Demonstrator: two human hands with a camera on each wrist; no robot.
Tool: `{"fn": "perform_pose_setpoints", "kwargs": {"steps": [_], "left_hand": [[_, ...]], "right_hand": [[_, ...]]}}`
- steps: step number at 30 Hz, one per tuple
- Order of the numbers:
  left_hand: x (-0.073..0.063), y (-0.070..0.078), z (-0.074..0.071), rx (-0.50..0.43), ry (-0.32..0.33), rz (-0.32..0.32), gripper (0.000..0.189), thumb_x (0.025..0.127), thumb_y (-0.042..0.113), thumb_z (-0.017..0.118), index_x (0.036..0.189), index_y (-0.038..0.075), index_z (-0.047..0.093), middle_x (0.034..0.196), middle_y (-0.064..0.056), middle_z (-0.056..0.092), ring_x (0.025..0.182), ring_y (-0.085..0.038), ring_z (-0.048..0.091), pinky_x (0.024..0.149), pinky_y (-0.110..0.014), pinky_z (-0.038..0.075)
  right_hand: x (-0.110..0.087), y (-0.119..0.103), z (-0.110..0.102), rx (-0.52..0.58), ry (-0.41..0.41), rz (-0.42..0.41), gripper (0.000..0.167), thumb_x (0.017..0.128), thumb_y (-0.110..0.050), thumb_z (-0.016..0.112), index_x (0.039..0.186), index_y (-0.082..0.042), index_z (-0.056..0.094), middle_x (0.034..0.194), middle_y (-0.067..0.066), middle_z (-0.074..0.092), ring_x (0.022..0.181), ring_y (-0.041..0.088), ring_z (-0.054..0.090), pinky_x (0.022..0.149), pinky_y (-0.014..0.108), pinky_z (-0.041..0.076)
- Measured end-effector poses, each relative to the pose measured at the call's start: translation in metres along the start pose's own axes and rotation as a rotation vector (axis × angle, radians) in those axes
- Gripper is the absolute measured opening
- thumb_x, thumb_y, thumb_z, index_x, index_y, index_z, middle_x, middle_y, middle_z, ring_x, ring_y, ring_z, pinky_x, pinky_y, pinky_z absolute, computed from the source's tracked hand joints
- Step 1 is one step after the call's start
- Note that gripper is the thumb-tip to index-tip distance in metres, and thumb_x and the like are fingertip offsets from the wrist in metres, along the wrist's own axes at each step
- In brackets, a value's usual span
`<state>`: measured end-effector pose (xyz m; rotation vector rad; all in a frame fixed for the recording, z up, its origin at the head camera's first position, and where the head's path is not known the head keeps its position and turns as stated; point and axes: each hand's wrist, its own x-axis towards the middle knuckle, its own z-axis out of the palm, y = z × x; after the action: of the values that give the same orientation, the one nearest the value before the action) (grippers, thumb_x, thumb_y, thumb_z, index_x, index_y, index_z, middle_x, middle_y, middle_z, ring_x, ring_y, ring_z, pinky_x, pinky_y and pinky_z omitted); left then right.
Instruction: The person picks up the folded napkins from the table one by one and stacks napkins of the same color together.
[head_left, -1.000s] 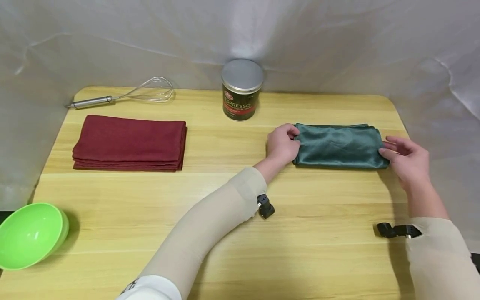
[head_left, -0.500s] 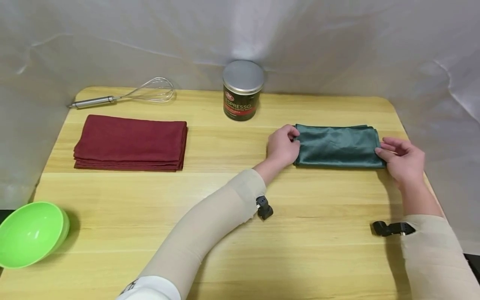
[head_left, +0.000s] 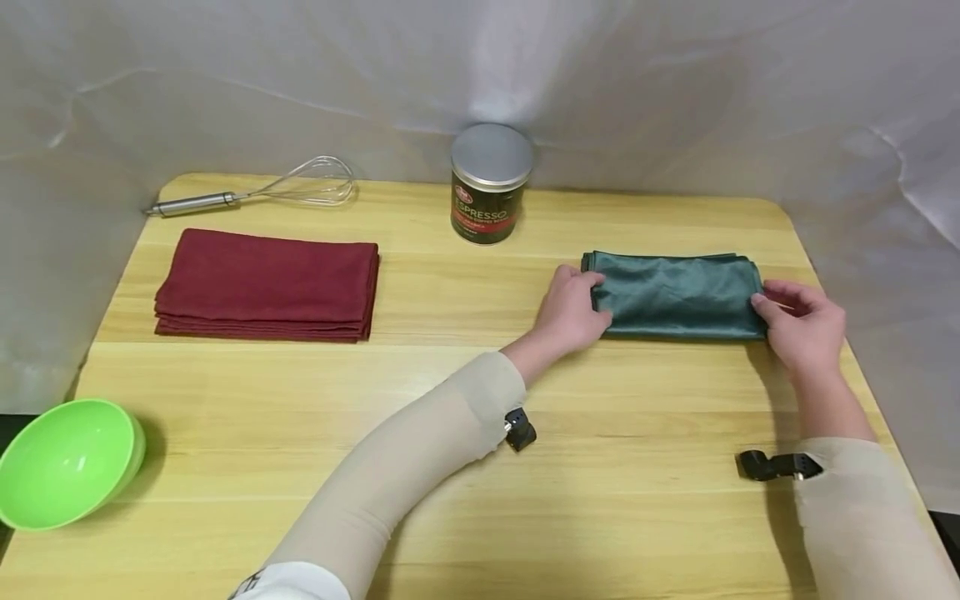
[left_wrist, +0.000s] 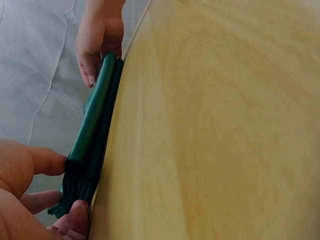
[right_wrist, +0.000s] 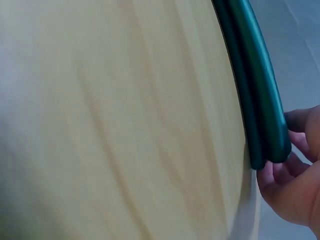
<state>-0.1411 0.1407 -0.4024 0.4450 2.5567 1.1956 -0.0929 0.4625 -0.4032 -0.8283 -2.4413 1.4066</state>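
A folded, shiny dark green cloth [head_left: 675, 296] lies on the right of the table in the head view. At its left end is my left hand [head_left: 572, 312], thumb and fingers bent around the edge. The left wrist view shows this hand [left_wrist: 25, 185] gripping the stacked layers of the green cloth [left_wrist: 92, 115]. My right hand [head_left: 808, 325] holds the opposite end, its thumb on the top edge. In the right wrist view the right hand's fingers [right_wrist: 270, 180] reach beneath the end of the green cloth [right_wrist: 265, 95]. Some fingertips are hidden.
A folded dark red cloth [head_left: 270, 283] lies on the left of the wooden table [head_left: 600, 483]. Behind it is a whisk [head_left: 262, 193]. An espresso tin [head_left: 489, 187] stands at the back middle, and a green bowl [head_left: 67, 467] at the left front.
My left hand has slid slightly down the green cloth's left edge, toward its near corner. The right hand has shifted a little left. The view has moved slightly.
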Motion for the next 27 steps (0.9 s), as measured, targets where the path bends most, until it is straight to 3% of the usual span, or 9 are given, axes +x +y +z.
{"fn": "perform_pose_setpoints", "kwargs": {"steps": [6, 10, 14, 20, 24, 27], "left_hand": [[-0.003, -0.007, -0.005, -0.081, 0.016, 0.014, 0.053, 0.092, 0.023, 0.073, 0.142, 0.015, 0.056, 0.137, -0.007, 0.047, 0.119, -0.019, 0.05, 0.092, -0.029, 0.045], [-0.006, -0.012, -0.014, -0.093, 0.023, 0.011, 0.062, 0.092, 0.025, 0.073, 0.148, 0.014, 0.049, 0.141, -0.008, 0.046, 0.121, -0.02, 0.05, 0.097, -0.031, 0.043], [-0.014, -0.017, -0.028, -0.1, 0.045, 0.009, 0.072, 0.092, 0.027, 0.071, 0.154, 0.013, 0.038, 0.149, -0.009, 0.04, 0.125, -0.022, 0.049, 0.102, -0.035, 0.041], [-0.035, -0.026, -0.056, -0.031, 0.09, 0.022, 0.086, 0.093, 0.038, 0.069, 0.16, 0.014, 0.022, 0.163, -0.014, 0.018, 0.142, -0.033, 0.032, 0.11, -0.048, 0.033], [-0.049, -0.035, -0.073, 0.051, 0.138, 0.026, 0.098, 0.088, 0.047, 0.071, 0.162, 0.016, 0.014, 0.166, -0.014, 0.0, 0.146, -0.038, 0.019, 0.11, -0.054, 0.029], [-0.057, -0.041, -0.086, 0.139, 0.177, 0.034, 0.108, 0.085, 0.054, 0.072, 0.162, 0.018, 0.006, 0.165, -0.012, -0.014, 0.149, -0.038, 0.005, 0.114, -0.054, 0.02]], "right_hand": [[-0.013, -0.01, 0.008, -0.078, 0.047, -0.029, 0.04, 0.092, -0.024, 0.072, 0.13, -0.01, 0.067, 0.111, -0.008, 0.062, 0.099, 0.002, 0.056, 0.078, 0.01, 0.043], [-0.023, -0.019, 0.019, -0.114, 0.071, -0.073, 0.041, 0.093, -0.023, 0.07, 0.132, -0.009, 0.066, 0.121, 0.001, 0.062, 0.111, 0.009, 0.054, 0.092, 0.017, 0.044], [-0.033, -0.029, 0.031, -0.173, 0.106, -0.132, 0.044, 0.095, -0.027, 0.068, 0.136, -0.012, 0.064, 0.138, 0.0, 0.058, 0.129, 0.012, 0.045, 0.106, 0.028, 0.036], [-0.052, -0.04, 0.042, -0.211, 0.155, -0.334, 0.047, 0.093, -0.023, 0.069, 0.138, -0.009, 0.062, 0.145, 0.008, 0.053, 0.137, 0.017, 0.041, 0.113, 0.033, 0.028], [-0.065, -0.047, 0.047, -0.214, 0.139, -0.484, 0.054, 0.09, -0.02, 0.072, 0.14, -0.007, 0.058, 0.148, 0.013, 0.048, 0.141, 0.024, 0.036, 0.116, 0.039, 0.021], [-0.073, -0.055, 0.05, -0.225, 0.109, -0.543, 0.062, 0.089, -0.021, 0.073, 0.146, -0.008, 0.052, 0.154, 0.012, 0.041, 0.144, 0.026, 0.027, 0.117, 0.043, 0.011]]}}
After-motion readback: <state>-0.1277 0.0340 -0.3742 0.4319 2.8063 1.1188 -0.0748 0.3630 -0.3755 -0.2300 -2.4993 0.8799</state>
